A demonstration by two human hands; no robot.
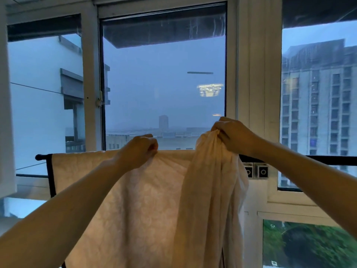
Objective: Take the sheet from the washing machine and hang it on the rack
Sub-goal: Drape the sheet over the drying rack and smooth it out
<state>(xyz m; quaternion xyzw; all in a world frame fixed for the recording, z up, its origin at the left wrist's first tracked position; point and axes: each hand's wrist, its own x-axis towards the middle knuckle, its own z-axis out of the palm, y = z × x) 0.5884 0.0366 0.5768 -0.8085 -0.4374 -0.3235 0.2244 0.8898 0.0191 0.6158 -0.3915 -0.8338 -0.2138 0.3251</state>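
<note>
Setting: glazed balcony, white-framed window [164,84] dead ahead, dim blue haze outside.
Far view: tall tower block [318,105] on the right, low roofs in the far middle, green trees [309,246] down through the lower right pane.
Glass: reflection of a lit lamp [210,90] right of centre.
Rack [328,159]: black bar running left to right across the window; knobbed left end poking out past the cloth, right stretch bare.
Sheet [146,200]: pale, faintly patterned, draped over the bar. Left part spread flat and hanging down to the near bottom edge. Right part bunched into a thick rope, top raised above the bar.
Sheet's left edge: dark strip running down it; trim or rack leg, cannot tell.
Left hand [139,151]: curled, knuckles up, pinching the sheet's top fold right at the bar, in the middle of the flat part.
Right hand [233,135]: higher and to the right, fist wrapped tight round the bunched part, holding it up over the bar.
Arms: both bare, reaching in from the near corners.
Sockets [262,172]: a pair on the white post, just right of the bunched cloth, below the bar.
</note>
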